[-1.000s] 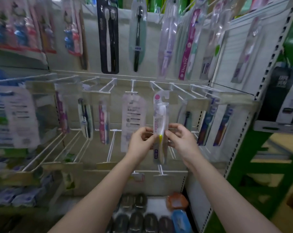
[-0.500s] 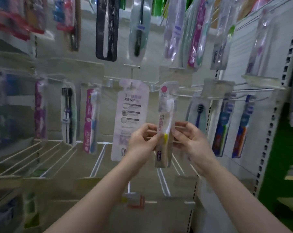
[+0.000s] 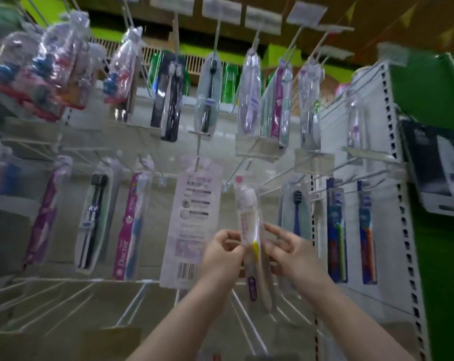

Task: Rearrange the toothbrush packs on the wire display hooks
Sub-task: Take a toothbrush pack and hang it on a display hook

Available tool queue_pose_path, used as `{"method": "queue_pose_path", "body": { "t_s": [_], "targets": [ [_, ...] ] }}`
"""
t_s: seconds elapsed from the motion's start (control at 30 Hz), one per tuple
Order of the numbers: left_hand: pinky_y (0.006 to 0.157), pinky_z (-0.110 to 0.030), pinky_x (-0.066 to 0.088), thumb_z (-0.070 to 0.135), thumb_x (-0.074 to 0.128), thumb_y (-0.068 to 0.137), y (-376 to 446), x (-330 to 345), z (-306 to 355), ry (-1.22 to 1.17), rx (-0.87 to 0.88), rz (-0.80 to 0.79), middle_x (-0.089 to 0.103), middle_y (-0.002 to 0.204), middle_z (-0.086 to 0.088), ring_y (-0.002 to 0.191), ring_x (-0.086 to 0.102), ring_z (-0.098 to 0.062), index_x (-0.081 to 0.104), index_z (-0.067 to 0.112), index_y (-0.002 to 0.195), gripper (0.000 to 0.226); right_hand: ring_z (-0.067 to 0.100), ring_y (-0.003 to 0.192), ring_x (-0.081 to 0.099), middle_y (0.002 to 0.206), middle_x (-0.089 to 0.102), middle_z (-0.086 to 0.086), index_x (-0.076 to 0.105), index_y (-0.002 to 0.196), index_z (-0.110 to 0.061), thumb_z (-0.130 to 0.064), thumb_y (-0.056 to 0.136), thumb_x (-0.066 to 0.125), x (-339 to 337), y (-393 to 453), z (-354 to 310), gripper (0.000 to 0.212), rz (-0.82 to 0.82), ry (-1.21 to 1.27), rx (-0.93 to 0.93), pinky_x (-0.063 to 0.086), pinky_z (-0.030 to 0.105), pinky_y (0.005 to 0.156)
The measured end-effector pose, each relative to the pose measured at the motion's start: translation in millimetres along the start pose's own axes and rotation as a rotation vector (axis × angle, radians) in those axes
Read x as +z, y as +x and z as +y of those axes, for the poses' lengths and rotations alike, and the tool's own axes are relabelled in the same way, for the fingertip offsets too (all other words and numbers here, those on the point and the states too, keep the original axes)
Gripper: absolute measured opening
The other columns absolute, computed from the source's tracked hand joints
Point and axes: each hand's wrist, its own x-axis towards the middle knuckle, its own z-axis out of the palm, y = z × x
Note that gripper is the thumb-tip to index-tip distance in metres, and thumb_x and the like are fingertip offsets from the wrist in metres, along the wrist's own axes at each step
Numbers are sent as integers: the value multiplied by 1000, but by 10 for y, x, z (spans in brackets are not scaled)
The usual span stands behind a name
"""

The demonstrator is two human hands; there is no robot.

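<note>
Both hands up at the middle of the wire display rack [image 3: 152,295], meeting on one toothbrush pack [image 3: 249,230]. Left hand [image 3: 222,252] curled, pinching the pack's left edge at mid-height; right hand [image 3: 289,252] against the right edge, fingers [image 3: 274,230] partly spread, grip too blurred to call. Clear pack holding a white brush with a yellow handle band, pink card top tilted left just below a wire hook [image 3: 242,165]; cannot tell whether hung on it. Just left, touching nothing visible, a wide white back-card pack [image 3: 194,217] hanging with barcode at the bottom. Further left, a pink "Doctor" pack [image 3: 130,227]; to the right, a dark-blue brush pack [image 3: 296,212].

Against the frame half a second back: view tipped further upward, top row and price tags now showing, pack and both hands lower in view, same two-sided hold.
</note>
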Motion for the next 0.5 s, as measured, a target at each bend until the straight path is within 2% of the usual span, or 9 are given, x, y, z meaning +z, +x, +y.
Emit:
{"method": "queue_pose_path", "body": {
  "t_s": [0.07,0.13,0.3,0.5],
  "targets": [
    [67,-39,58,8,59,91,16,-4,7,0,-6,15,69,95,-18,84,69,-33,60,6,96,6,14,96,69,113,67,-4,53,125,-33,-9,91,55,37,6,-6,41,20,10,22,57,36,83],
    [68,-40,58,9,60,89,55,-5,26,0,-9,34,69,94,-18,82,68,-34,60,8,91,2,15,98,68,113,67,-4,53,125,-34,-9,92,55,62,30,-27,41,41,-4,30,56,41,86],
    [60,-33,56,9,62,88,168,-1,122,12,-33,98,67,88,-14,74,67,-27,58,9,86,5,18,96,69,112,69,2,54,125,-33,-8,93,55,105,156,-125,42,50,-41,38,54,42,89],
    [61,-37,57,5,63,86,369,23,212,39,-21,139,66,86,-15,75,67,-32,57,8,85,6,27,93,69,103,71,8,54,129,-20,-3,93,52,119,333,-254,39,63,-47,44,54,45,87]
  ]
}}
